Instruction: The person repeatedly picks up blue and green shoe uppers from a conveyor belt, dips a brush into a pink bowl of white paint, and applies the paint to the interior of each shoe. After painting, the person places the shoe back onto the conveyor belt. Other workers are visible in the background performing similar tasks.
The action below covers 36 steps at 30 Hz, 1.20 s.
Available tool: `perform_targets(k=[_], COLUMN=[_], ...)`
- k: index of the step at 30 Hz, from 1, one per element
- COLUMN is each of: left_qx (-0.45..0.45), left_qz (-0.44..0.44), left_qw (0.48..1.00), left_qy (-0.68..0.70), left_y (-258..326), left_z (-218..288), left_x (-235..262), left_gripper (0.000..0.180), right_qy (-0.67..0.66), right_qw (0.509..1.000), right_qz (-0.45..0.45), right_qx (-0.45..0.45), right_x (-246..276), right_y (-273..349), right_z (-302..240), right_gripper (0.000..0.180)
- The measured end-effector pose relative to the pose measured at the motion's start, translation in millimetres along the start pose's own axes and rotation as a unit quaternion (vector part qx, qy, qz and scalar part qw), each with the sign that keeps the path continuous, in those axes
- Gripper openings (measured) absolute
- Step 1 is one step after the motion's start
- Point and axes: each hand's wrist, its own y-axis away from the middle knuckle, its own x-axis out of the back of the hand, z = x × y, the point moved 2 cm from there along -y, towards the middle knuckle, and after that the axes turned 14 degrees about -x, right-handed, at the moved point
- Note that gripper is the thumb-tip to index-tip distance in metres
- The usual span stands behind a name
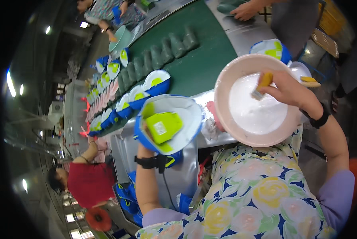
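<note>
My left hand (144, 150) is closed on a shoe upper (187, 126), blue outside and white inside, with a lime-green piece (162, 127) bearing a small white label. The upper hides most of that hand's fingers. In my right hand (288, 89) is a brush (265, 81) with a yellow handle, its pale bristles pointing down over a pink basin (223, 85). White liquid (258, 115) fills the bottom of this basin; I cannot tell whether the bristles touch it. Beside the basin lies another blue and white upper (271, 48).
Rows of blue uppers (156, 81) and dark shoe lasts (154, 57) lie on a green conveyor belt (210, 40). A co-worker in red (89, 185) is at the left; others stand across the belt. More blue uppers (126, 199) fill a bin at lower left. A mint basin (122, 39) stands far off.
</note>
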Motion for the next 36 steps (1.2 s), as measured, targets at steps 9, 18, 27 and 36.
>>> perform_targets(k=[9, 18, 27, 36], left_qx=[-0.008, -0.265, -0.36, 0.067], left_qz=[-0.06, 0.067, 0.091, -0.142], left_qw=[0.993, 0.961, 0.916, 0.972], left_qy=[0.097, -0.046, -0.151, 0.173], left_y=[-67.6, -74.3, -88.4, -81.7], left_z=[-75.0, -108.3, -117.1, -87.0], left_x=[-126.9, -128.9, -123.5, -110.3], left_gripper=[0.036, 0.039, 0.041, 0.054], right_qy=[-0.111, -0.267, -0.399, -0.321], right_qw=[0.979, 0.932, 0.898, 0.921], right_qz=[0.15, 0.218, 0.095, 0.19], right_qx=[0.086, -0.11, -0.156, 0.113], right_x=[34.6, 4.3, -14.2, 11.4], right_y=[3.9, 17.5, 31.2, 29.4], right_z=[-26.4, -0.3, -9.5, -7.1], right_gripper=[0.024, 0.036, 0.036, 0.018])
